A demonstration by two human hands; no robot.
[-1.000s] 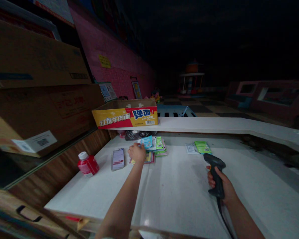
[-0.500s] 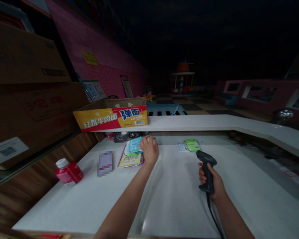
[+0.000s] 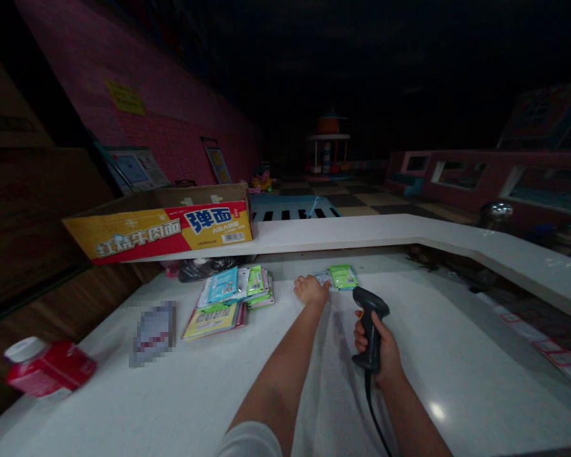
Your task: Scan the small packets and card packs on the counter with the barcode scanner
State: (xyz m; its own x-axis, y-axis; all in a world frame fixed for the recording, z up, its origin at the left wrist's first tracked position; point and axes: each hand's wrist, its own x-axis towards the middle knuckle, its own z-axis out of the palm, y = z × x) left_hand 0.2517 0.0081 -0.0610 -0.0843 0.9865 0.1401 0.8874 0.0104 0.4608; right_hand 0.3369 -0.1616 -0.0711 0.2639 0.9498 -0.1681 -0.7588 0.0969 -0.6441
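My left hand (image 3: 311, 290) lies palm down on the white counter (image 3: 171, 406), its fingertips at the edge of a pale packet (image 3: 321, 278). Beside that packet is a green packet (image 3: 343, 277). Nothing shows in the hand. My right hand (image 3: 375, 343) is wrapped around the grip of a black corded barcode scanner (image 3: 371, 324), whose cable hangs down toward me. Left of my hands lies a spread pile of colourful packets and cards (image 3: 233, 299). Further left are a pixelated flat item (image 3: 153, 333) and a red bottle with a white cap (image 3: 50, 368).
A yellow and red printed cardboard box (image 3: 157, 228) stands on a raised white ledge (image 3: 342, 231) behind the counter. A black plastic bag (image 3: 209, 270) sits under the ledge. A pink brick wall and a checkered play-area floor lie beyond.
My left hand has moved right, from the pile to the pale and green packets. The whole scene has shifted left in view as my head turned. The scanner stays in my right hand.
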